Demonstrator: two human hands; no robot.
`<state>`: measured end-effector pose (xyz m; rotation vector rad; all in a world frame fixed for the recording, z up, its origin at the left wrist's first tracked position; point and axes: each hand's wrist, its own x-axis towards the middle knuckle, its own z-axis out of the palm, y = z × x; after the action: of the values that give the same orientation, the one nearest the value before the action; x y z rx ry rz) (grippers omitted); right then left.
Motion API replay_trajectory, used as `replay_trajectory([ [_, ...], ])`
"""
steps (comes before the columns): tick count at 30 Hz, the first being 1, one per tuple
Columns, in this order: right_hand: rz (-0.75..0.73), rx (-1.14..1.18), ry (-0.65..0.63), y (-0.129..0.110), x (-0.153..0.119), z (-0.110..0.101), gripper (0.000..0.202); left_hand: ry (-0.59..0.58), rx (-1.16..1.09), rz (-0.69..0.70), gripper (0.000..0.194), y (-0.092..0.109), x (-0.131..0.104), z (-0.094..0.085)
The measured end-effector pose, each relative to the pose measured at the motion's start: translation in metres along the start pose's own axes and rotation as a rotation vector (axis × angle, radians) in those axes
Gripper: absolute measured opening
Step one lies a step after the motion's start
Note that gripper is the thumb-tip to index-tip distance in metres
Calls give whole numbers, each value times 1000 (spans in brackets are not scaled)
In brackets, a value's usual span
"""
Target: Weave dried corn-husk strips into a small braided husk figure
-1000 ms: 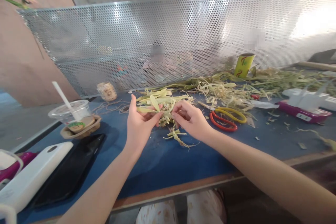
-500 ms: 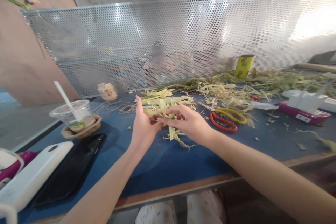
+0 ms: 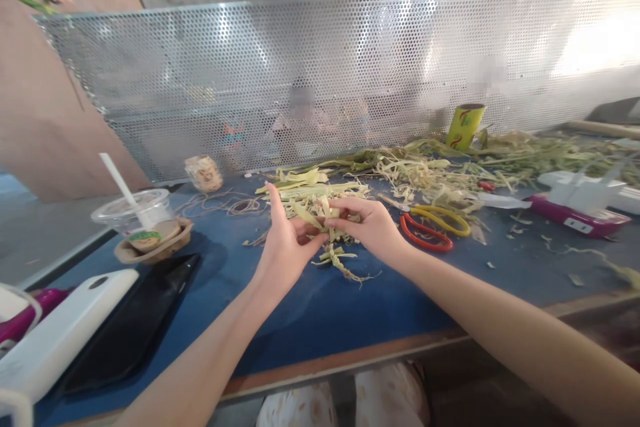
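Both hands meet above the blue table, on a pale yellow-green husk strip. My left hand pinches its lower part between thumb and curled fingers, one finger pointing up. From the other side my right hand holds the strip with thumb and fingertips. The exact contact behind the fingers is partly hidden. Just below them lies a small knotted bundle of husk with a frayed end. Behind the hands a pile of flat husk strips lies on the table. Scissors with one red and one yellow handle rest right of my right hand.
A lidded cup in a cardboard holder, a black tablet and a white power bank occupy the left. Twine lies farther back. A perforated metal screen stands behind. To the right are a yellow tube and a purple-white device.
My left hand has shifted slightly right and turned. The husk strip between the hands now stands more upright, and more of the knotted bundle below shows.
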<state>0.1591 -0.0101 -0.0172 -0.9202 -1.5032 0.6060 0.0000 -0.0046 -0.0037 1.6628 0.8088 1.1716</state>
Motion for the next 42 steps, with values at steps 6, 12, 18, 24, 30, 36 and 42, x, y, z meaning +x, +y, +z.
replay_trajectory([
  [6, -15, -18, 59, 3, -1, -2, 46, 70, -18, 30, 118, 3, 0, 4],
  [12, -137, -172, 56, -5, -7, -2, 34, 29, -142, -102, 123, 4, 3, 5],
  [18, -183, -55, -13, -8, -10, -1, 35, 72, -220, -185, 125, 8, 5, 4],
  [24, -260, -173, -97, -10, -7, -4, 14, 106, -193, -180, 128, 7, 5, -1],
  [30, -412, -304, -48, -7, -3, -6, 9, 10, -7, -102, 123, 7, 1, 1],
  [36, -202, -229, -22, -8, -5, -6, 27, -32, 143, -71, 117, 6, -3, 0],
  [42, 48, 22, 32, -10, -3, -4, 44, -95, 19, -65, 114, 9, -4, 3],
])
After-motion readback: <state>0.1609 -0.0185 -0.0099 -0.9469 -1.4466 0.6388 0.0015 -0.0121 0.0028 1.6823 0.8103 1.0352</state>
